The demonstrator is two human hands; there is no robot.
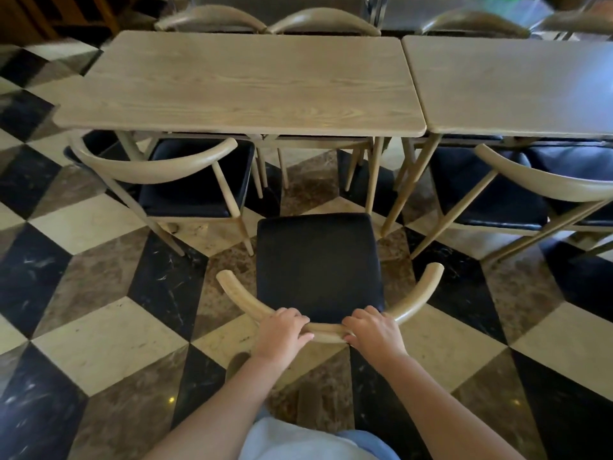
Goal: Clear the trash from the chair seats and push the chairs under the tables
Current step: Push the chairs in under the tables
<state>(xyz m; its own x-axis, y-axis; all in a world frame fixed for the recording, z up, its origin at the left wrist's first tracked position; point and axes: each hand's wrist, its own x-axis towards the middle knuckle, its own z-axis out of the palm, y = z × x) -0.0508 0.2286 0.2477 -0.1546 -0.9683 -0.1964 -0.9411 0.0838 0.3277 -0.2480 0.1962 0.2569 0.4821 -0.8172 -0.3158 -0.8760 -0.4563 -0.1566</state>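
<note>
A wooden chair with a black seat (316, 263) and a curved backrest (238, 298) stands on the floor in front of me, facing the pale wooden table (245, 84). Its seat is bare, with no trash on it, and it stands clear of the table's front edge. My left hand (282, 332) grips the backrest left of its middle. Just right of the middle, my right hand (373, 330) grips the same rail.
A chair (195, 174) sits partly under the table at the left. A second table (510, 88) adjoins on the right with two chairs (491, 190) half under it. More chair backs (212, 18) line the far side. The floor is chequered marble.
</note>
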